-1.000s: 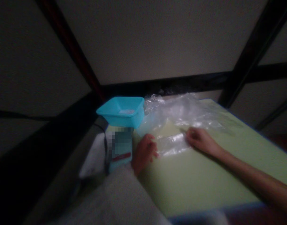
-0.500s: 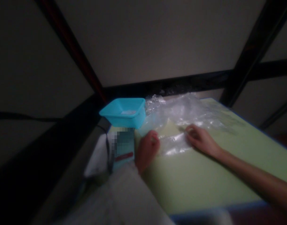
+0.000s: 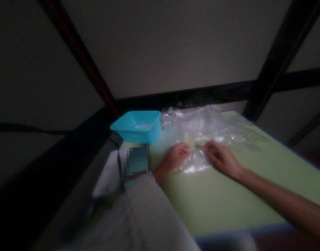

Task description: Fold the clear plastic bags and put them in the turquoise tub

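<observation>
A small clear plastic bag [image 3: 196,163] lies on the pale green tabletop, between and just in front of my two hands. My left hand [image 3: 176,156], coming from a light sleeve, is closed with curled fingers at the bag's upper left edge. Across from it, my right hand [image 3: 222,158] pinches the bag's right side, thumb and fingers together. The fingertips are blurred, and the exact grip is hard to see. Just beyond both hands spreads a heap of crumpled clear plastic [image 3: 204,123].
A turquoise plastic basket [image 3: 135,134] with something pale inside stands at the back left. Nearer me are a partly blurred-out flat object [image 3: 137,164], a white item [image 3: 106,174] and a dark cord [image 3: 119,164]. The green table [image 3: 228,205] has a blue edge; walls stand behind.
My left hand has moved right, closer to my right hand, and the small bag between them looks less stretched. My right hand has hardly moved.
</observation>
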`<state>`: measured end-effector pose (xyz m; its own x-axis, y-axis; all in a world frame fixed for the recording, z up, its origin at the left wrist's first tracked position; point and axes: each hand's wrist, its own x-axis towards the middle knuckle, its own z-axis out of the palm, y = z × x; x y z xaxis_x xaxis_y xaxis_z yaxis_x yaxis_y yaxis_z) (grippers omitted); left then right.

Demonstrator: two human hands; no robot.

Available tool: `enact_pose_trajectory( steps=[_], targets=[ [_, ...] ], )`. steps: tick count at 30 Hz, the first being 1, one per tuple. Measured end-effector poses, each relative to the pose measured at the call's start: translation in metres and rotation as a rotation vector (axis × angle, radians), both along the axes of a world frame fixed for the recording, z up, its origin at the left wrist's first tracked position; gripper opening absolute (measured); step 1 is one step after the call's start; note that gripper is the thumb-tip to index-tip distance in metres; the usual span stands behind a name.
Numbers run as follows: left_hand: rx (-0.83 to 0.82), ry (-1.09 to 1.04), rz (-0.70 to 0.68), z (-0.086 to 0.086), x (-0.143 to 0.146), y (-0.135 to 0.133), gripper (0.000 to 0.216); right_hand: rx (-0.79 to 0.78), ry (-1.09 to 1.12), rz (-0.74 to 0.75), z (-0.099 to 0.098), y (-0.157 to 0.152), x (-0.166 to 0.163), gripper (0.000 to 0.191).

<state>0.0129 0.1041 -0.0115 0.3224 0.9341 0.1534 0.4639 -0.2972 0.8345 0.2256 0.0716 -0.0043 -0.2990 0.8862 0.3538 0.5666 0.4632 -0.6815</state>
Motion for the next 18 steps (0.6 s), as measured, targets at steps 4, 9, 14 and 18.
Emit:
enact_pose_trajectory(
  steps=[4,9,14,18],
  targets=[
    [0.01,0.002,0.022,-0.0057,-0.0039,0.0008,0.024,-0.01,0.002,-0.015,0.0018,-0.0005,0.0005,0.01],
    [0.076,-0.007,0.063,-0.0067,-0.0062,-0.0011,0.03,0.002,0.001,-0.023,0.0034,-0.0011,0.0002,0.01],
    [0.1,-0.014,0.077,-0.0022,-0.0046,-0.0049,0.033,0.009,0.008,-0.008,0.0034,-0.002,0.0008,0.009],
    [0.069,-0.008,0.046,0.0024,-0.0021,-0.0076,0.035,0.048,-0.01,-0.009,0.0026,-0.0019,0.0018,0.009]
  ],
)
